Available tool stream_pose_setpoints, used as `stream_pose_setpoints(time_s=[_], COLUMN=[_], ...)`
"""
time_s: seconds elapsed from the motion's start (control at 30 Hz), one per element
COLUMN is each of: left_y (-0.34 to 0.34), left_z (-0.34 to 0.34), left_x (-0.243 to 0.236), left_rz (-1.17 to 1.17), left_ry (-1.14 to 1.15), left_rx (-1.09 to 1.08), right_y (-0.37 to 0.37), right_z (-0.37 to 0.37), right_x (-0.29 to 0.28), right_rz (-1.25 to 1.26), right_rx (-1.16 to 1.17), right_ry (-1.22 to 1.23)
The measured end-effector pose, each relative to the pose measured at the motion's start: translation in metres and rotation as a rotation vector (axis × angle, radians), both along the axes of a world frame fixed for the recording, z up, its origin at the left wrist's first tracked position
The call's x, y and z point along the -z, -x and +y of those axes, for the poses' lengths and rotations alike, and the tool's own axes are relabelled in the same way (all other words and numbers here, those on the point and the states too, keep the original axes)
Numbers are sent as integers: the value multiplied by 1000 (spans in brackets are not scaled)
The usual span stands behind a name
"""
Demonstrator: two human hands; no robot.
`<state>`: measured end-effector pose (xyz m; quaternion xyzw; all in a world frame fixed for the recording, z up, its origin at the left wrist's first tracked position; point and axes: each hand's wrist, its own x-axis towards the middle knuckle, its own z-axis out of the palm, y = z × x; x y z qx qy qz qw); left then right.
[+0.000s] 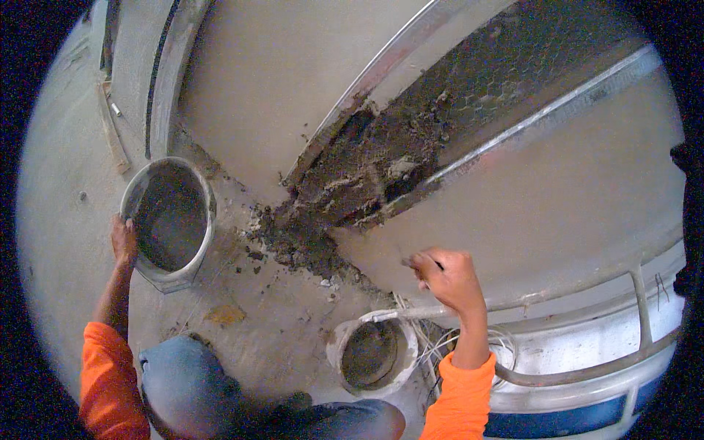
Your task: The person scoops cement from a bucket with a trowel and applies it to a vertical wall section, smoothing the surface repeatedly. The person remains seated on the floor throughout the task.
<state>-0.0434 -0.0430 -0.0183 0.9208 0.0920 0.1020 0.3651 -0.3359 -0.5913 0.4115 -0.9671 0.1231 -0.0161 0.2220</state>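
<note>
My left hand (125, 238) grips the left rim of a round bucket (204, 233) with grey, mud-like mortar inside. My right hand (441, 276) is raised over the smooth grey surface right of the mortar pile, its fingers closed on something thin that I cannot make out. Dark wet mortar (308, 246) spills from a mesh-lined strip (499, 73) between two metal edge strips (543, 103) onto the dusty floor. Below my right hand, a smaller round bucket (405, 362) holds a little grey mix.
Curved metal railing (642, 308) runs along the lower right, beside pale loose cords (433, 345). Thin battens (114, 147) lie at the upper left beside a curved grey edge (169, 66). My bent knees in blue jeans (183, 381) show at the bottom.
</note>
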Motion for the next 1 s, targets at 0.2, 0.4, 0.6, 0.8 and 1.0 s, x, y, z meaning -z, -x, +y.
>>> stream_pose_setpoints(time_s=[0.2, 0.4, 0.6, 0.8, 1.0], left_y=[6, 7, 5, -4, -9], left_z=[-13, -10, -8, 2, 18], left_x=[-18, -16, -6, 2, 24], left_rz=[-16, 7, -69, -29, 18], left_ry=[-22, -32, -102, -101, -35], left_rx=[-76, -82, -63, -41, 24], right_y=[-23, -13, -10, 3, 34], right_z=[-6, -3, 16, 25, 13], right_x=[7, -22, -39, -41, -7], right_rz=[-56, -155, -230, -476, -156], right_rx=[-104, 5, 128, 106, -186], right_ry=[547, 652, 783, 791, -145])
